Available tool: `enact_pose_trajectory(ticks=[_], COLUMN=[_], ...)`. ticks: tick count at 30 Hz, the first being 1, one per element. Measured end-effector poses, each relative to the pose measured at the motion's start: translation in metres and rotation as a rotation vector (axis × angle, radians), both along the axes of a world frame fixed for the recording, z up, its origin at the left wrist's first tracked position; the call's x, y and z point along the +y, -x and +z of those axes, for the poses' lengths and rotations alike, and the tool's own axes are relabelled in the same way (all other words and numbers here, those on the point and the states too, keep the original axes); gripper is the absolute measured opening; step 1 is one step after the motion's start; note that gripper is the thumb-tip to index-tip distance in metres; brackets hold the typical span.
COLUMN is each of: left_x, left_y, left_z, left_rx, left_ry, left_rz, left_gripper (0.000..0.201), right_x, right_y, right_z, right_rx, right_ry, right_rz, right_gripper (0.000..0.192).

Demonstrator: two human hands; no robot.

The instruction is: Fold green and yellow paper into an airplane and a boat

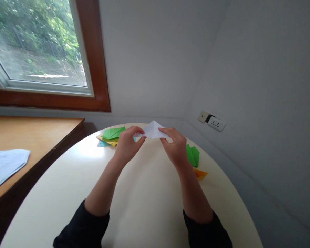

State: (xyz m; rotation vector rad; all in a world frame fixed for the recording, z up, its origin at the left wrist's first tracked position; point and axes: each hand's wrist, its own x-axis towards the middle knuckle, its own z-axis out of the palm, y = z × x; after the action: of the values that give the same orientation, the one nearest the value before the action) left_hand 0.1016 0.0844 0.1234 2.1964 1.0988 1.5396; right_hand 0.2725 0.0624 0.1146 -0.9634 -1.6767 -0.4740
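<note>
A folded sheet of white paper (153, 130), roughly triangular with its peak pointing away from me, is held up over the far part of the round table. My left hand (129, 143) pinches its left corner between thumb and fingers. On the opposite corner, my right hand (174, 143) grips the paper the same way. Just left of my left hand lies a pile of coloured paper with a green folded piece (113, 133) on top. Partly behind my right wrist are another green folded paper (193, 155) and an orange folded paper (200, 174).
The round white table (147, 199) spreads beneath my arms. At the left stands a wooden desk (41, 127) bearing white paper sheets (7, 165). A wall socket (217, 123) sits beyond the table's right edge, and a brown-framed window (103, 69) is at upper left.
</note>
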Motion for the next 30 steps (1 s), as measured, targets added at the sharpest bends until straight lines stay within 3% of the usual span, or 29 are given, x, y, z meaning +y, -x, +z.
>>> enact_pose_trajectory(ticks=[9,18,30], left_x=[-0.0018,0.0007,-0.0002], left_y=[-0.0040,-0.0030,-0.0048], left_z=[0.0006,-0.0020,-0.0001], left_rx=[0.035,-0.029,-0.171], left_ry=[0.050,0.062,0.103], left_rz=[0.049,-0.120,-0.091], left_gripper=[0.014,0.021,0.017], right_x=[-0.0011,-0.0007,-0.0035], right_y=[0.0035,0.0030,0.0087], right_z=[0.0001,0.0007,0.0031], right_rx=[-0.015,0.007,0.105], right_ry=[0.040,0.099,0.038], right_rz=[0.049,0.058,-0.020], right_gripper=[0.023,0.024,0.009])
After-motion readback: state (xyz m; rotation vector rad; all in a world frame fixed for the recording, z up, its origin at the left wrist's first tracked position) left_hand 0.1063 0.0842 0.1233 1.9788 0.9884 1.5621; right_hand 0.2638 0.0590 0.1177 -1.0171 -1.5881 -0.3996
